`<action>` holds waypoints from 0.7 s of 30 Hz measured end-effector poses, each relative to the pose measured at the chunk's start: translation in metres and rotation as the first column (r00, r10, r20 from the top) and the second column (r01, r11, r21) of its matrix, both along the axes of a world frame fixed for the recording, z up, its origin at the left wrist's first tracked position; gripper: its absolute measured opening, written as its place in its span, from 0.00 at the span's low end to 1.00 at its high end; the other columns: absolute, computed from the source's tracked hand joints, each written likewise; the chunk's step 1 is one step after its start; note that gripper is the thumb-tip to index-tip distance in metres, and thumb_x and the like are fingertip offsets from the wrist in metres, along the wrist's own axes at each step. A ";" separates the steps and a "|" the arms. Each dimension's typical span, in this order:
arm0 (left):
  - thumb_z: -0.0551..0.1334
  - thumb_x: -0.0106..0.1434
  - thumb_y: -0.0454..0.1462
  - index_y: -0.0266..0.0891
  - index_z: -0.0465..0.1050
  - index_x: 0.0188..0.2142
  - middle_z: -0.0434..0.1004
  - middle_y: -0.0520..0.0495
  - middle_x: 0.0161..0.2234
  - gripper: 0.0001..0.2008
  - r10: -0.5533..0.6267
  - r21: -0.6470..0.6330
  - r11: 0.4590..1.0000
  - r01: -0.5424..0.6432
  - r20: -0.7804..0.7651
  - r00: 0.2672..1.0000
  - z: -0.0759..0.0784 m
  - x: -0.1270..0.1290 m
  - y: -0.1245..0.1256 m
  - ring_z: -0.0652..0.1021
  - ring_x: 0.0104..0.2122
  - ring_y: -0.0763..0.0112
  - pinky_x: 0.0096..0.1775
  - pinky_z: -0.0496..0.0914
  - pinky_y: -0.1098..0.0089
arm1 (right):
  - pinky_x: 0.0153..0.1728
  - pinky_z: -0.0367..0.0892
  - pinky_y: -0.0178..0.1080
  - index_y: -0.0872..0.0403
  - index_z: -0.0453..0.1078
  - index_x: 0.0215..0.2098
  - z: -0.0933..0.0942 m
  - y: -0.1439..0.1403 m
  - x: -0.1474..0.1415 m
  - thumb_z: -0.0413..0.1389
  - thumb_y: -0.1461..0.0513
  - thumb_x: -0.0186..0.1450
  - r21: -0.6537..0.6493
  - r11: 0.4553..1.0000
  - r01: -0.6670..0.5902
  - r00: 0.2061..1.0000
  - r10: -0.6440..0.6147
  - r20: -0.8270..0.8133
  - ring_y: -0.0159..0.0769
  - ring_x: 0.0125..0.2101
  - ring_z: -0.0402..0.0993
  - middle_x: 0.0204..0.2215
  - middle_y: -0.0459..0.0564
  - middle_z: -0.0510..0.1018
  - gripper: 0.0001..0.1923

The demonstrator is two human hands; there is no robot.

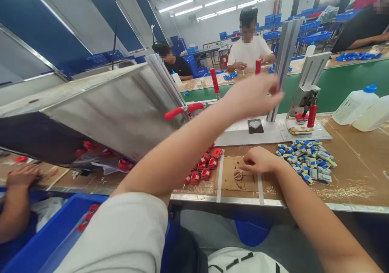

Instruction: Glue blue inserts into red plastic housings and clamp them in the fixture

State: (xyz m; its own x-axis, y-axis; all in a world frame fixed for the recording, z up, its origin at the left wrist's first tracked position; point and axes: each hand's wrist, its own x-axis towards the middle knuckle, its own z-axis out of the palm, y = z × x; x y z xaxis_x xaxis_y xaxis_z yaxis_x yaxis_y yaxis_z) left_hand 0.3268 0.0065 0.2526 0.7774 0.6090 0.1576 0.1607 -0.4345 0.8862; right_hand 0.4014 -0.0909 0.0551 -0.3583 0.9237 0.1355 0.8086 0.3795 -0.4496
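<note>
The small pale ring-shaped coil (238, 174) lies flat on the brown cardboard patch (231, 182) near the front edge of the table (358, 175), and it is just to the left of the right hand (258, 160), whose fingertips point toward it, close to it but seemingly not quite on it. That hand rests low on the cardboard with fingers curled loosely together, gripping nothing that can be made out. Being round, the coil shows no long axis.

The left hand (253, 95) is well away from the coil, raised up and forward across the body, its fingers closed at the grey upright metal post (284, 62) of the hand press; whether it actually grips the post or the lever behind it cannot be told. So the right hand is much the nearer to the coil.

Below the raised hand, a black square block with a pale insert (255, 125) sits on the grey metal base plate (243, 135). Left of the cardboard lies a cluster of small red plastic parts (203, 169); right of it, a heap of small blue-and-grey plastic parts (306, 159). Farther right stand two translucent plastic bottles (361, 107). Another person's hand (21, 176) rests on the table at far left.
</note>
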 end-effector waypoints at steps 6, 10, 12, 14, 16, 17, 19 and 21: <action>0.67 0.63 0.42 0.37 0.73 0.26 0.75 0.35 0.30 0.12 0.433 0.650 0.756 0.071 -0.579 0.691 -0.135 -0.115 0.000 0.77 0.45 0.40 0.47 0.67 0.53 | 0.26 0.43 0.38 0.53 0.66 0.21 -0.003 0.000 -0.010 0.54 0.57 0.69 -0.023 0.999 -0.044 0.999 0.044 0.012 0.30 0.20 0.52 0.18 0.45 0.70 0.18; 0.65 0.65 0.42 0.33 0.77 0.38 0.79 0.29 0.37 0.12 0.520 0.680 0.728 0.086 -0.631 0.576 -0.185 -0.132 0.016 0.76 0.47 0.40 0.51 0.63 0.50 | 0.26 0.44 0.37 0.53 0.68 0.27 -0.007 0.004 -0.014 0.53 0.56 0.72 -0.008 0.997 -0.078 0.996 0.079 0.042 0.32 0.23 0.60 0.23 0.47 0.74 0.17; 0.64 0.66 0.40 0.33 0.77 0.41 0.79 0.29 0.39 0.11 0.514 0.678 0.733 0.060 -0.609 0.604 -0.191 -0.132 0.020 0.75 0.48 0.42 0.53 0.62 0.51 | 0.26 0.44 0.37 0.53 0.69 0.28 -0.008 0.005 -0.015 0.53 0.55 0.73 0.009 0.995 -0.095 0.994 0.094 0.054 0.32 0.24 0.63 0.26 0.48 0.76 0.16; 0.64 0.67 0.40 0.36 0.76 0.43 0.79 0.32 0.41 0.10 0.485 0.665 0.747 -0.001 -0.544 0.685 -0.189 -0.129 0.020 0.75 0.49 0.44 0.54 0.61 0.52 | 0.26 0.44 0.37 0.53 0.69 0.29 -0.009 0.006 -0.016 0.53 0.54 0.73 0.023 0.992 -0.123 0.991 0.122 0.054 0.33 0.25 0.63 0.27 0.48 0.76 0.16; 0.63 0.67 0.42 0.40 0.75 0.46 0.78 0.36 0.44 0.11 0.415 0.597 0.797 -0.093 -0.430 0.802 -0.188 -0.119 0.020 0.75 0.48 0.49 0.53 0.63 0.56 | 0.27 0.46 0.37 0.53 0.69 0.29 -0.010 0.006 -0.018 0.53 0.55 0.73 0.026 0.987 -0.160 0.987 0.159 0.031 0.32 0.25 0.63 0.28 0.48 0.75 0.16; 0.63 0.67 0.43 0.42 0.75 0.47 0.77 0.38 0.46 0.12 0.364 0.528 0.838 -0.138 -0.353 0.862 -0.189 -0.112 0.019 0.75 0.47 0.52 0.52 0.64 0.58 | 0.27 0.47 0.37 0.53 0.69 0.29 -0.011 0.006 -0.018 0.52 0.56 0.74 0.018 0.984 -0.175 0.985 0.175 0.010 0.32 0.25 0.63 0.27 0.47 0.74 0.16; 0.65 0.65 0.45 0.44 0.76 0.47 0.77 0.43 0.46 0.14 0.263 0.306 0.931 -0.200 -0.180 0.948 -0.196 -0.095 0.018 0.75 0.45 0.57 0.49 0.66 0.63 | 0.28 0.48 0.36 0.53 0.67 0.27 -0.012 0.005 -0.019 0.52 0.57 0.73 -0.018 0.982 -0.186 0.982 0.185 -0.045 0.31 0.24 0.61 0.24 0.45 0.72 0.16; 0.68 0.62 0.46 0.44 0.76 0.48 0.77 0.46 0.40 0.17 0.235 -0.073 0.968 -0.240 -0.070 0.969 -0.206 -0.080 0.017 0.75 0.38 0.63 0.42 0.67 0.67 | 0.27 0.48 0.36 0.53 0.65 0.25 -0.012 0.005 -0.020 0.53 0.58 0.72 -0.068 0.982 -0.179 0.980 0.172 -0.098 0.30 0.23 0.57 0.21 0.42 0.68 0.17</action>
State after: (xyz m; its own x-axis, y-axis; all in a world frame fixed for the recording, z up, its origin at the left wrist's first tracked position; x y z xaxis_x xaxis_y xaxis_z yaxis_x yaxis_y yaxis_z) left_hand 0.2466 0.0236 0.0463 0.6155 0.7860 0.0576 0.3053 -0.3052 0.9020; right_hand 0.3811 -0.0860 0.0429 -0.5046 0.8566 0.1074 0.6867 0.4736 -0.5515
